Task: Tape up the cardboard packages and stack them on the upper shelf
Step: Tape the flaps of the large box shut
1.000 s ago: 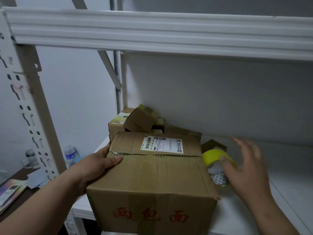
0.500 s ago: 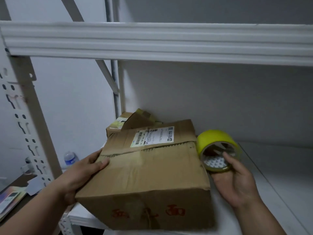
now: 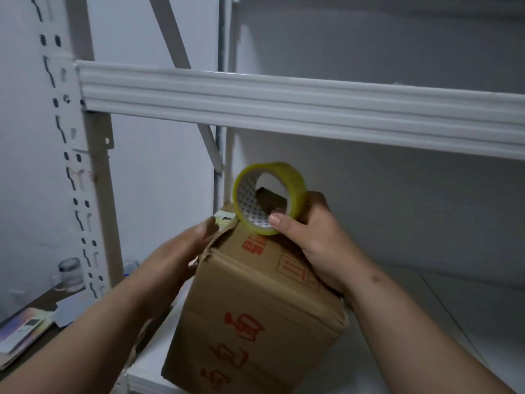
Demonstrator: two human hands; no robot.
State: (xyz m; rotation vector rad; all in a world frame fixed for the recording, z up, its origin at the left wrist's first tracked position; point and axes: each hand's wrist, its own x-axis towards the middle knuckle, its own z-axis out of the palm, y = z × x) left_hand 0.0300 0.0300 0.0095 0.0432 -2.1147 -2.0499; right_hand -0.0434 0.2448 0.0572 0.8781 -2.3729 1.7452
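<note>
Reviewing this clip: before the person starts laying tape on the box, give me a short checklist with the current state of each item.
1. Tape roll in hand: ok, the right hand grips it, thumb on the rim, roll held over the box's top.
2. Box steadied: ok, the left hand rests flat against its upper left edge.
3. Box supported: ok, it sits on the lower shelf, turned on end.
4. Flaps closed: not ok, the torn edge by the left fingers looks lifted.
5. Loose tape end found: cannot tell.
6. Upper shelf free for stacking: cannot tell, its top is out of view.
</note>
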